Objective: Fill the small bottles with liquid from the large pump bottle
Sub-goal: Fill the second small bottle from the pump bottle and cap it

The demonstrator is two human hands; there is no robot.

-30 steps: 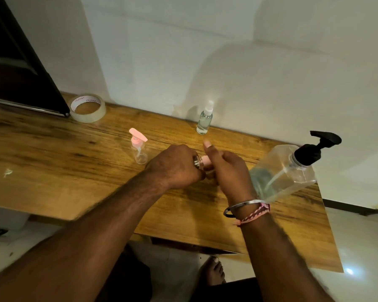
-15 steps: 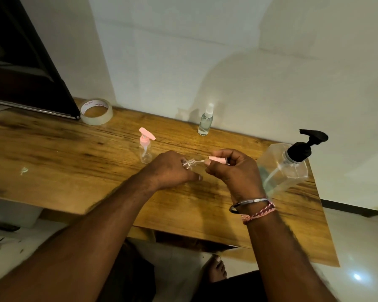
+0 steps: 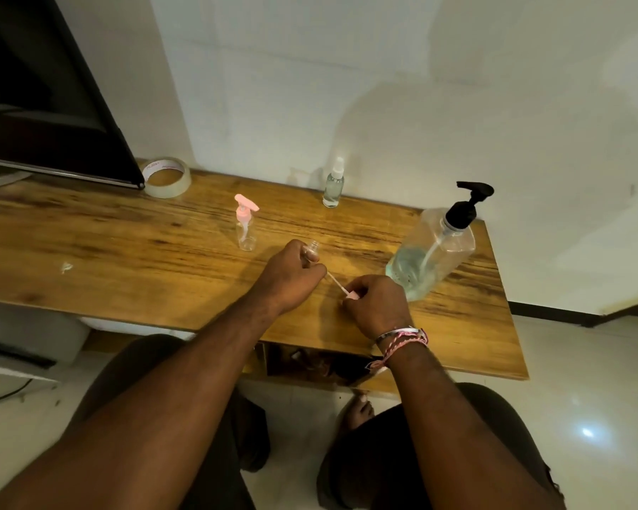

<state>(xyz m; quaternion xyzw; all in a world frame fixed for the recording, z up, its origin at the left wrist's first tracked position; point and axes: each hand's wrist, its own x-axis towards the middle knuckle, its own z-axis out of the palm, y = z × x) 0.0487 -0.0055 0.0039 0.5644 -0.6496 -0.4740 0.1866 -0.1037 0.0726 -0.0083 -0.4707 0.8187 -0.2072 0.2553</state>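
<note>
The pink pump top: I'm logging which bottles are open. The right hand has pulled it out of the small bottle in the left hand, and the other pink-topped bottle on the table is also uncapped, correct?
Not quite. In the head view the other pink-topped bottle on the table has its pump on. The rest holds: the right hand holds the pink pump top, pulled out of the small bottle in the left hand.

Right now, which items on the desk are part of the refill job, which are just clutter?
Job:
- large pump bottle
- open small bottle, gripped by left hand
- its pink pump cap, pinched by right hand
- pink-pump bottle
- spray bottle

Lying about:
- tape roll
- dark monitor
</note>
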